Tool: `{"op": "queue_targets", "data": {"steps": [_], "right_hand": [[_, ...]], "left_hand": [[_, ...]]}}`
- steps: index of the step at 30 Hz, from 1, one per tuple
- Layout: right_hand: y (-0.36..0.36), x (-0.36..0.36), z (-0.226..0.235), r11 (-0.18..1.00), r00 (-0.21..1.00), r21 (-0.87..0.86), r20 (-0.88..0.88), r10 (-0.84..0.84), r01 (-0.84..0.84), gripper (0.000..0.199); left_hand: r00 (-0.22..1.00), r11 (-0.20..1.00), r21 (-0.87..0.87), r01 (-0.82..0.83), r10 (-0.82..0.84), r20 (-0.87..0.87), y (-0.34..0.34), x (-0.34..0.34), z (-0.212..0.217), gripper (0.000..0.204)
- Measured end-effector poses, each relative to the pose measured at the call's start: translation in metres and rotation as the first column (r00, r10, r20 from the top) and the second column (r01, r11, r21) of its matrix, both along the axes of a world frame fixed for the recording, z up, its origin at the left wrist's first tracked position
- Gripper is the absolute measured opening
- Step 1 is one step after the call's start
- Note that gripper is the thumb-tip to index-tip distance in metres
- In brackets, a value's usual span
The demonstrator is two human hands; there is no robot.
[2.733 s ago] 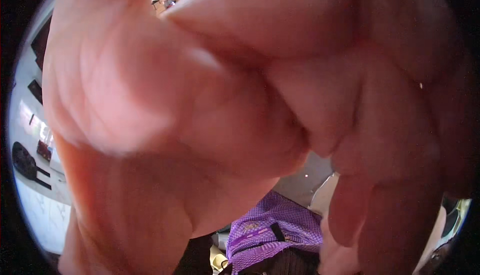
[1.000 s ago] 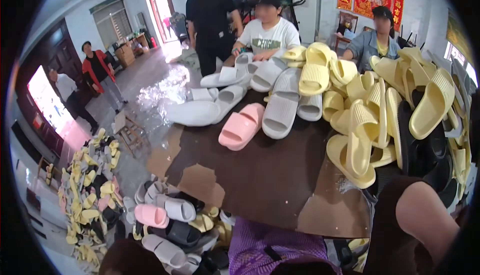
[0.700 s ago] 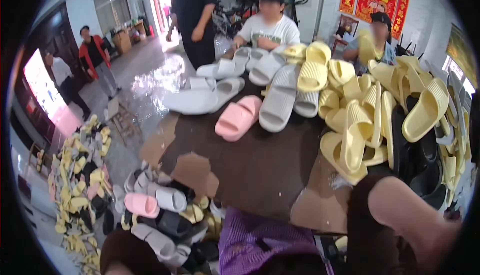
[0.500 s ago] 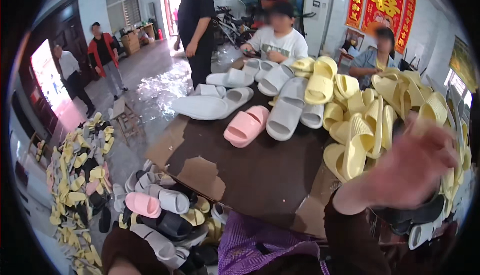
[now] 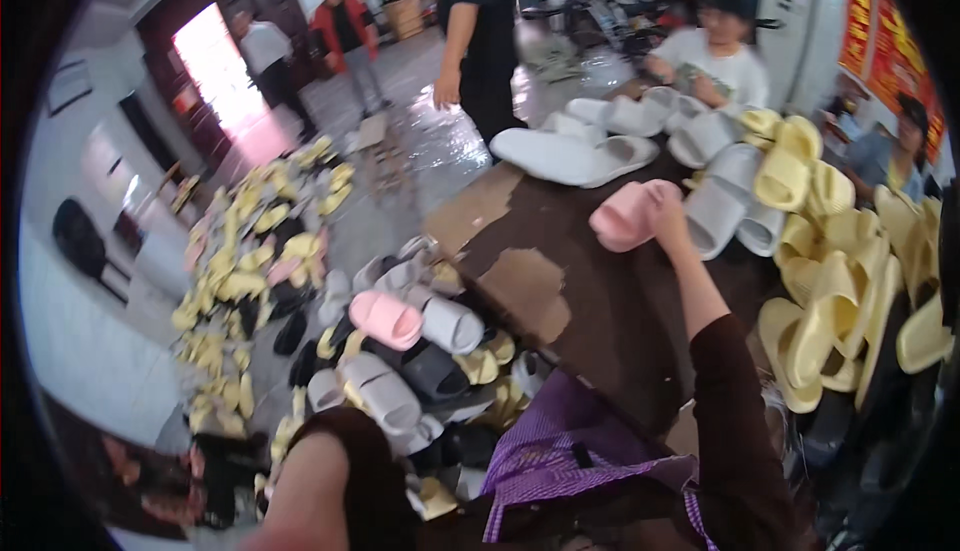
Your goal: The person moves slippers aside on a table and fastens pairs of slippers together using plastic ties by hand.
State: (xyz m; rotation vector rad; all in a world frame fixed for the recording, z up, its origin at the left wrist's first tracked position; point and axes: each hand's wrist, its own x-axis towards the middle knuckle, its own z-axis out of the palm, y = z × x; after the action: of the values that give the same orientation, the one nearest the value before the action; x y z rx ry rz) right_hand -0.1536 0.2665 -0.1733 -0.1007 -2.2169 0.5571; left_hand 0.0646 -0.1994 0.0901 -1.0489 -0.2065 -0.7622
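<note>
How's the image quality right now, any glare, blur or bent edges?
Head view: the open doorway is blown out white; the shiny floor throws bright reflections; the right hand on the pink slide sandal looks slightly soft; the left forearm blurs toward the lower edge; fisheye distortion bends outer lines, and corners go black.

Beyond a wooden stool [image 5: 373,132] stands a person [image 5: 347,33] in red.
</note>
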Motion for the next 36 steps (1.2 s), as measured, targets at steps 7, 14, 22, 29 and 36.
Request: {"op": "queue_targets", "data": {"steps": [7,14,22,29,36], "right_hand": [[0.002,0.008,-0.001,0.97,0.97,-0.242,0.241,0.035,0.025,0.019],[-0.052,0.051,0.051,0.863,0.866,-0.426,0.281,0.413,-0.273,0.021],[-0.114,0.132,0.09,0.76,0.654,-0.346,0.388,0.65,-0.55,0.017],[-0.149,0.165,0.075,0.726,0.544,-0.386,0.485,0.684,-0.569,0.015],[-0.117,0.164,0.043,0.669,0.641,-0.421,0.231,0.732,-0.612,0.021]], "left_hand": [[-0.203,0.952,-0.276,0.13,0.298,0.933,0.013,-0.034,-0.168,0.024],[-0.745,0.761,0.278,0.586,0.371,0.555,0.072,-0.011,-0.274,0.029],[-0.793,0.497,0.668,0.554,0.07,0.605,0.126,-0.02,-0.267,0.038],[-0.868,0.386,0.799,0.461,0.009,0.496,0.124,-0.012,-0.283,0.038],[-0.919,0.288,0.898,0.332,-0.118,0.377,0.107,-0.006,-0.295,0.031]]}}
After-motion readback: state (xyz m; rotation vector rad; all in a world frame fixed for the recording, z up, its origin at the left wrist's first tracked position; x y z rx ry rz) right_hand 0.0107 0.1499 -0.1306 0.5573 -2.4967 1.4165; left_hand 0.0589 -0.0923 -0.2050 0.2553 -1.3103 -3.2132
